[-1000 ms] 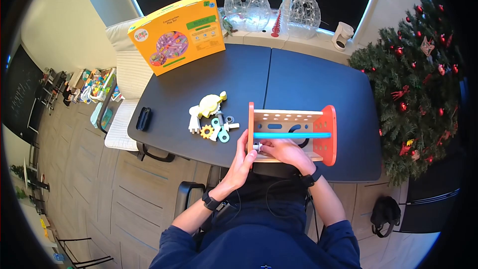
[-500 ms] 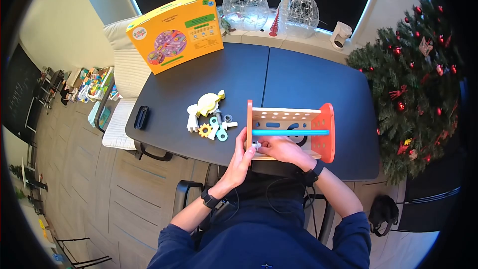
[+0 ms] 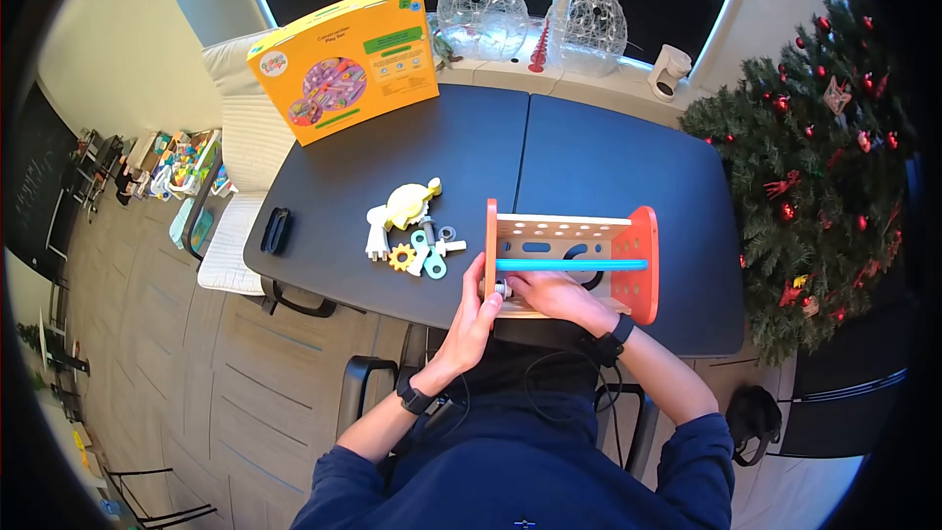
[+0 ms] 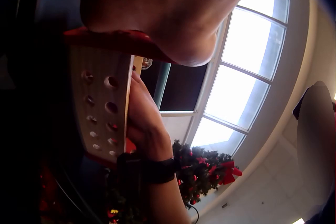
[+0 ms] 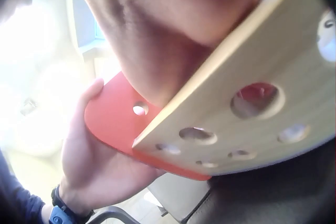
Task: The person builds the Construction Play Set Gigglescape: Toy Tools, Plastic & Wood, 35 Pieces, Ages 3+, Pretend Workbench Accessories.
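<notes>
At the near edge of the dark table (image 3: 343,177), the wooden frame (image 3: 564,226) appears assembled, its blue bar (image 3: 574,264) spanning both ends. The left hand (image 3: 471,325) grips the left red panel (image 3: 492,236); the right hand (image 3: 556,296) reaches inside to a white fastener (image 3: 502,290), seemingly unfinished, its grasp unclear. A yellow gear (image 3: 401,257) and turquoise link (image 3: 435,265) lie loose. A yellow box (image 3: 392,93) stands behind, a decorated tree (image 3: 795,177) rightward.

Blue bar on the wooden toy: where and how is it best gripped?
Probably round the middle of the blue bar, from above: it is slim and straight, bridging the red end panels, and uncovered in the head view; the right hand shows nearer the person.
</notes>
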Demonstrator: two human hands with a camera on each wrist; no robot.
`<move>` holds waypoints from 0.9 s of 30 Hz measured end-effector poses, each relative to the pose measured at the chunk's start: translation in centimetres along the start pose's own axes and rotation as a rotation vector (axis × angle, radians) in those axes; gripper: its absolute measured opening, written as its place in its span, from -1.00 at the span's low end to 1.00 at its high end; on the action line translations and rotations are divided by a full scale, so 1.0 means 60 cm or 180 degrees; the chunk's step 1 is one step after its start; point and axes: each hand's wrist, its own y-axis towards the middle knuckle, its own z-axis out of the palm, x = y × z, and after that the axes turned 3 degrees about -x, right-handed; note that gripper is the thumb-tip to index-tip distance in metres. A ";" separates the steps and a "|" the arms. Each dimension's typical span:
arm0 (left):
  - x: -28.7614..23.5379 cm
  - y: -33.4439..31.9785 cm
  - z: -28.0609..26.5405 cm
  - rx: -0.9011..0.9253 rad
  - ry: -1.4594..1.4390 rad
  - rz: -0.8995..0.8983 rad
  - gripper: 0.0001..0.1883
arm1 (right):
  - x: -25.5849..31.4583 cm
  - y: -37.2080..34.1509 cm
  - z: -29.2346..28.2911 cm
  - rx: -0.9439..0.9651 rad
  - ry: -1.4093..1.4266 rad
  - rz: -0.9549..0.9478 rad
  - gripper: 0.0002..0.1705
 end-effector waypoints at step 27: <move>-0.015 0.001 -0.008 0.0083 0.0178 -0.0209 -0.08 | 0.030 0.006 -0.028 0.0423 -0.0309 0.0229 -0.55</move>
